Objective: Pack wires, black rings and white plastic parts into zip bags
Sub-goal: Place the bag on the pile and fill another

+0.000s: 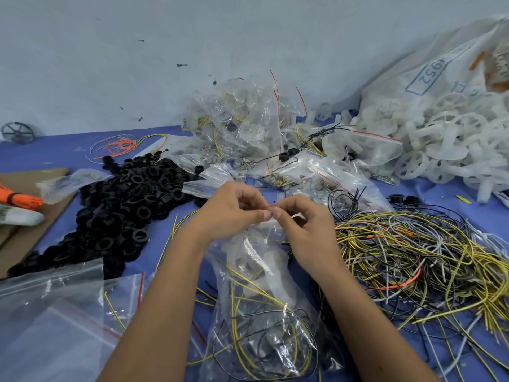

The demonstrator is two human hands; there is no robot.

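In the head view, the left hand point(239, 209) and right hand point(300, 221) both pinch the red-striped top edge of a clear plastic zip bag point(261, 312) holding yellow and black wires and white plastic parts. It hangs over the blue table point(429, 188), between a heap of black rings point(124, 199) and loose tangled wires point(427, 260).

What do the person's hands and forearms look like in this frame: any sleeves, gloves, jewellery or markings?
Both the left hand and the right hand are bare, with no gloves. The forearms are uncovered as far as the frame shows; no sleeve edge appears. No rings, watch, wristband or markings show. The visible fingernails are short and unpainted.
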